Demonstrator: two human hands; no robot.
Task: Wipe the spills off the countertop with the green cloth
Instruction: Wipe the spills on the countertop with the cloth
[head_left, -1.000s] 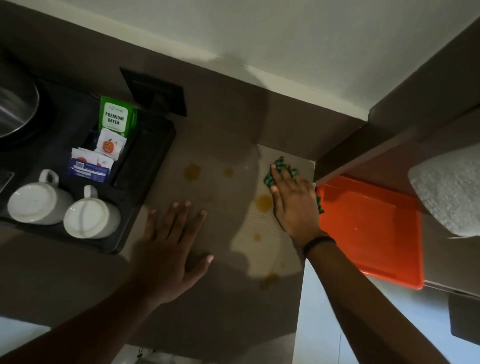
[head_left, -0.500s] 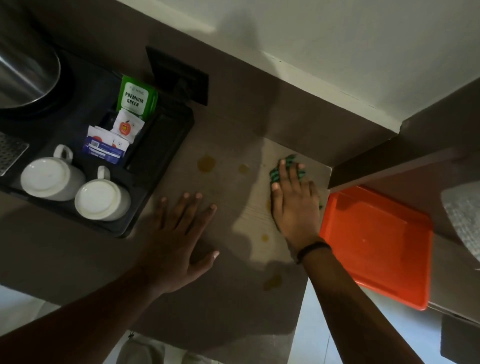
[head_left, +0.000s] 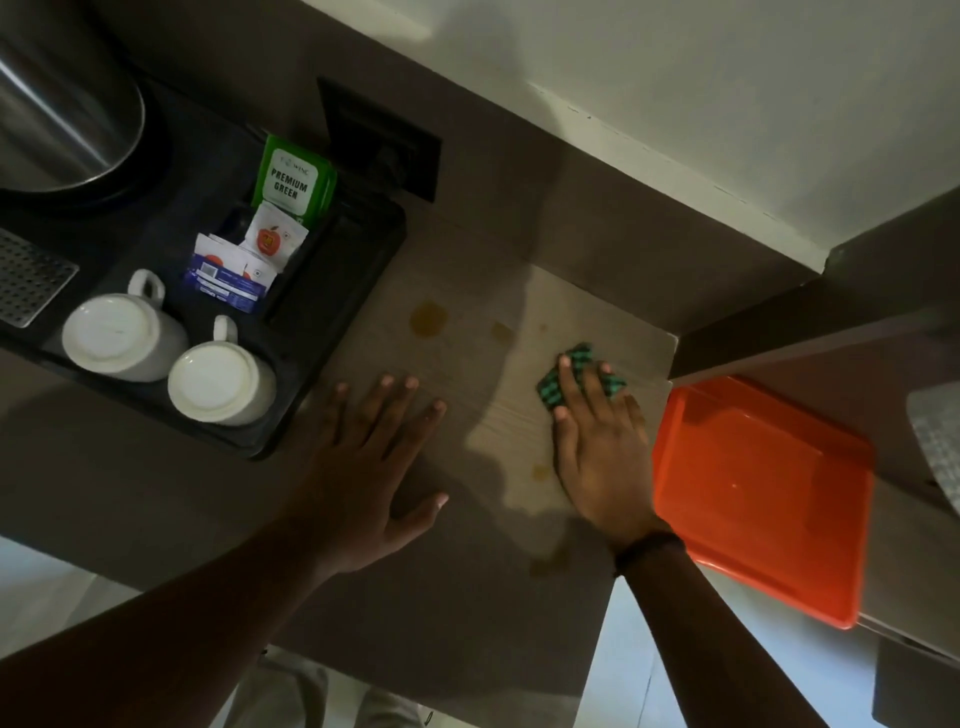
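The green checked cloth (head_left: 551, 387) lies flat on the pale wooden countertop (head_left: 467, 364), mostly under the fingers of my right hand (head_left: 597, 447), which presses down on it. Brown spills show on the counter: a large round one (head_left: 428, 318) at the far left, two faint small ones (head_left: 501, 330) beside it, a small drop (head_left: 541, 471) by my right thumb and a smear (head_left: 548, 564) near the front edge. My left hand (head_left: 374, 467) rests flat on the counter, fingers spread, holding nothing.
A black tray (head_left: 332, 332) at the left holds two upturned white cups (head_left: 124, 338) and tea sachets (head_left: 291, 179). A steel kettle (head_left: 57, 114) stands at the far left. An orange tray (head_left: 758, 499) lies right of the counter, past its edge. A black wall socket (head_left: 379, 135) sits behind.
My right hand with the cloth has slid over the large spill that lay next to it a second ago; that spill no longer shows. The left hand stays flat.
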